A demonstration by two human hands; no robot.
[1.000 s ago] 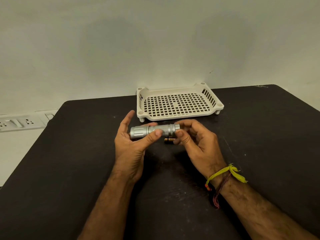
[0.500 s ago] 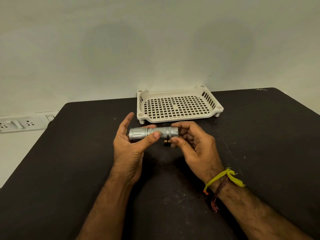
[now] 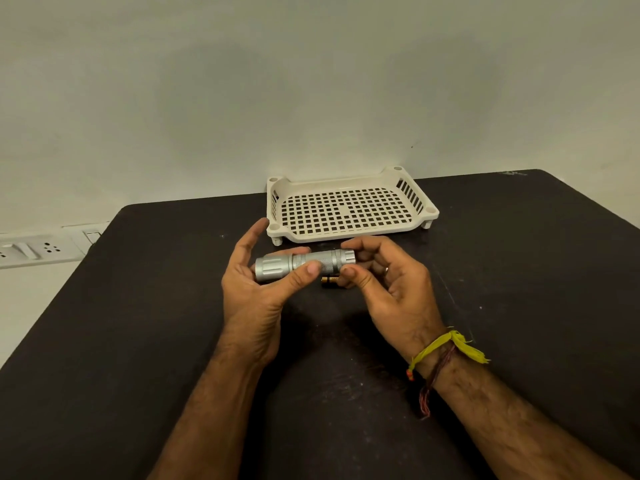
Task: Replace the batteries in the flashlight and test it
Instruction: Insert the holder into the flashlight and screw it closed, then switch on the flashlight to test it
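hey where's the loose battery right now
In the head view the battery lies on the black table near its middle, just below the flashlight, between the thumbs of the left hand and right hand.

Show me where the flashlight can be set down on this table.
Free: table left of the left hand; table right of the right hand, below the basket. Crowded: under the flashlight, where a battery lies.
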